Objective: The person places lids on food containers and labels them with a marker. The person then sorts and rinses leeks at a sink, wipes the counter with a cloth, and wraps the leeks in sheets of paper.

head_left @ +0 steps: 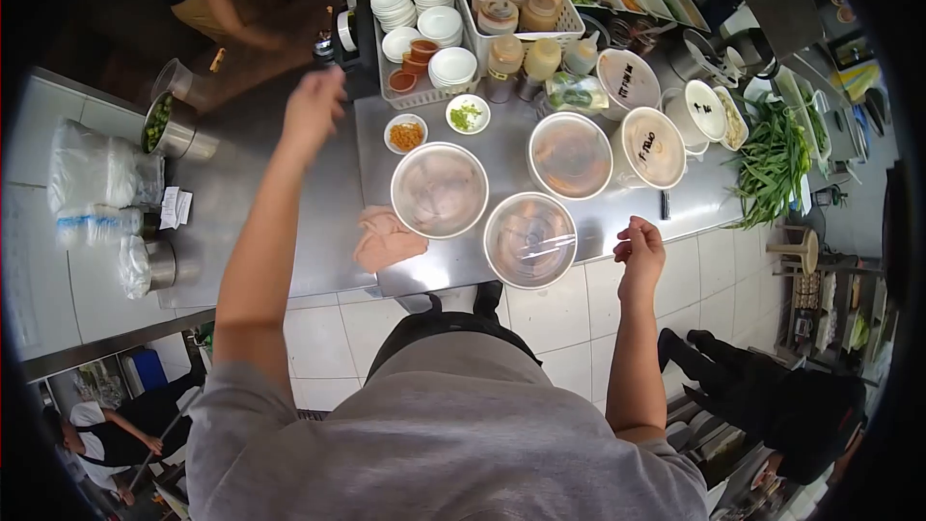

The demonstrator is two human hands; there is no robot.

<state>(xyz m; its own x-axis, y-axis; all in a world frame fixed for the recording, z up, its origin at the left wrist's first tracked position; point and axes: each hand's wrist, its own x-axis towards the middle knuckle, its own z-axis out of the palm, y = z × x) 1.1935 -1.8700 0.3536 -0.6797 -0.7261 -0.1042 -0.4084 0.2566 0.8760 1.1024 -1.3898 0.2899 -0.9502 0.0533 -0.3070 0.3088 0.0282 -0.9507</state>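
Observation:
My left hand (pixel 313 111) is raised over the counter's left side, fingers partly bent and apart, with nothing visible in it. It is nearest to a black holder (pixel 355 68) with a roll of tape (pixel 346 31). My right hand (pixel 639 246) hangs in front of the counter edge with fingers curled in, and nothing shows in it. Between my hands stand three round containers with clear lids: a left one (pixel 440 190), a front one (pixel 531 239) and a back one (pixel 570 156). A pink cloth (pixel 388 239) lies beside the left container.
White bowls (pixel 451 68) and sauce bottles (pixel 504 58) stand at the back. Small bowls hold orange bits (pixel 405 134) and chopped greens (pixel 468 115). Labelled tubs (pixel 654 147) and leafy greens (pixel 772 159) are right. Plastic bags (pixel 92 174) lie left. Other people (pixel 217 0) are around.

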